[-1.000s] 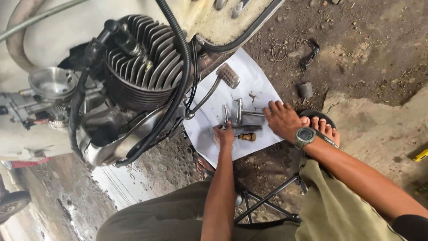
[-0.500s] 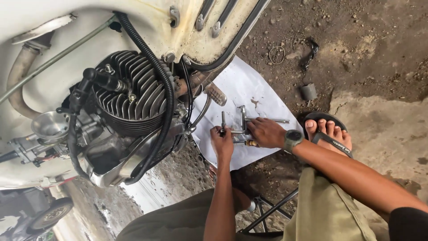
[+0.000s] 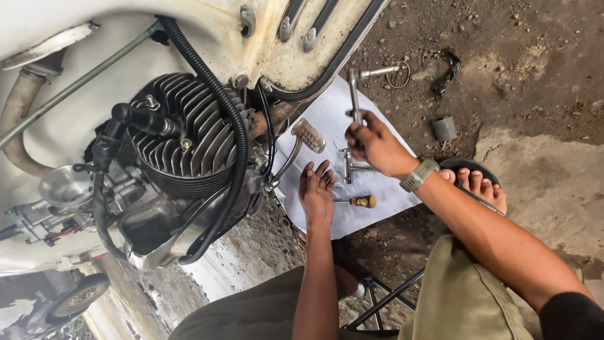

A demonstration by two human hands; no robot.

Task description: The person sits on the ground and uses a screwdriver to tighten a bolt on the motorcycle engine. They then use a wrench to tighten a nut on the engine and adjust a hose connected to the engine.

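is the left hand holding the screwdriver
No: the left hand is open and empty, its fingers spread above the white sheet, and the screwdriver lies on that sheet just beside it.

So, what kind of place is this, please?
Probably an informal roadside or yard repair spot for scooters. A finned engine sits exposed under a white scooter body, tools lie on a white sheet spread over bare dirt ground, and the right hand holds a metal wrench.

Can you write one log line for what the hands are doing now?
right hand: holds L-shaped wrench | left hand: open, empty, over white sheet | screwdriver: on sheet
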